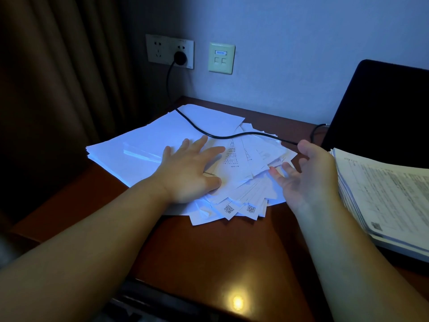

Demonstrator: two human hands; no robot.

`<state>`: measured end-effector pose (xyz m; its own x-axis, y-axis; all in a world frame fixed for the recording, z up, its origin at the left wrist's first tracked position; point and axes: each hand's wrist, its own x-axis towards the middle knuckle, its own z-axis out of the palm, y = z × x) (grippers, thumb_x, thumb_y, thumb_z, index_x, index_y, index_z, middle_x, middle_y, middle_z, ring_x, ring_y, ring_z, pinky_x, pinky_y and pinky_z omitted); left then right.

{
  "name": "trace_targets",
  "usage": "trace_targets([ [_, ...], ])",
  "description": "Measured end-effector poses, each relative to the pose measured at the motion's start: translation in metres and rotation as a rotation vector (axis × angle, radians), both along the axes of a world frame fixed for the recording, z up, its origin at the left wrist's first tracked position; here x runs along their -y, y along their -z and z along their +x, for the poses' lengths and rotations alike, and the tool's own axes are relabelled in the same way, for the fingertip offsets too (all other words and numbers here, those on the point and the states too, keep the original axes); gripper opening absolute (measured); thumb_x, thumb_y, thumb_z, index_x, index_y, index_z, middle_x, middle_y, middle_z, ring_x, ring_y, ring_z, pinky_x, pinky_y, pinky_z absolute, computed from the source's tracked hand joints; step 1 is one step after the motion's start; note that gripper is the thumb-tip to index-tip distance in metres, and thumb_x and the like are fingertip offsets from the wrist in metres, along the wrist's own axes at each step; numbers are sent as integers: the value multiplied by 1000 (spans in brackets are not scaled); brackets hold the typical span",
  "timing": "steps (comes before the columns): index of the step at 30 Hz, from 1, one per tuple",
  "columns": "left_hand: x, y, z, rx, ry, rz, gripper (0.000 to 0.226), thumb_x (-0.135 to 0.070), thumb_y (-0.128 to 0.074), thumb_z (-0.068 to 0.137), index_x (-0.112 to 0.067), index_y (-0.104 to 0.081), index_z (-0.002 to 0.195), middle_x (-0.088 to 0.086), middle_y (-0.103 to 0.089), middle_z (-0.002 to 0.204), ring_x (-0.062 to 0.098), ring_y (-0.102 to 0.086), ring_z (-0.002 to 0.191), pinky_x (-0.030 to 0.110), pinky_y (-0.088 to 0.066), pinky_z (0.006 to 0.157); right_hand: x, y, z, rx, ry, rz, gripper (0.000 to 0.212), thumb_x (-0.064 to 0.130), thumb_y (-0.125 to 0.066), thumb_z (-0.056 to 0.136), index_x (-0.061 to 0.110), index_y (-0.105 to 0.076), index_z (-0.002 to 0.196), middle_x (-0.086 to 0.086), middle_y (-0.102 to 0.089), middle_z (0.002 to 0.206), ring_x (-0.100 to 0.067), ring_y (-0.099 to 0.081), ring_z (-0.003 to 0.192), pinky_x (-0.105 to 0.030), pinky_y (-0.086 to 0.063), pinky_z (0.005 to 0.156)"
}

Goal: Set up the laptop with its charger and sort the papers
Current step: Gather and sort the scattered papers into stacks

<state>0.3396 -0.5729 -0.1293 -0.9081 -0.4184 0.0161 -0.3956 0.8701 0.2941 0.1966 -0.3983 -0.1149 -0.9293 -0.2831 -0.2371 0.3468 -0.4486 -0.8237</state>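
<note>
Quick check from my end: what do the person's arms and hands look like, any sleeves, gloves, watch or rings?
Both forearms are bare as far as the frame shows: no sleeves in view. The left hand and right hand wear no gloves. No watch, bracelet or ring shows on either wrist or on the visible fingers. The light is dim, so small marks cannot be ruled out.

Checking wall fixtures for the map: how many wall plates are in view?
2. A socket plate on the left, with the charger plug in its right outlet; a data plate just right of it. The laptop may hide more.
</note>
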Motion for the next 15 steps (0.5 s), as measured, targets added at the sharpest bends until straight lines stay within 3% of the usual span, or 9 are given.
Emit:
trace_targets([
  [7,-3,-4,0,8,-1,13,92,-60,-46,73,-56,-8,157,-7,15,172,29,2,159,62,-2,123,-1,1,2,-31,-13,-7,21,16,-61,93,33,-63,104,17,-49,103,-30,-53,122,-36,-63,64],
  [11,-3,-4,0,-10,-2,25,95,-59,-47,73,-57,-2,157,-9,22,170,30,2,159,61,-2,123,-1,-2,6,-106,13,-29,48,12,-59,84,37,-63,125,14,-50,116,-28,-44,132,-39,-63,65],
  [15,-2,-2,-2,-10,-10,23,97,-60,-48,73,-58,2,156,-9,25,169,32,2,159,61,-1,123,-1,-1,9,-161,20,-60,77,7,-58,84,48,-41,147,10,-48,125,-29,-45,131,-43,-64,73],
])
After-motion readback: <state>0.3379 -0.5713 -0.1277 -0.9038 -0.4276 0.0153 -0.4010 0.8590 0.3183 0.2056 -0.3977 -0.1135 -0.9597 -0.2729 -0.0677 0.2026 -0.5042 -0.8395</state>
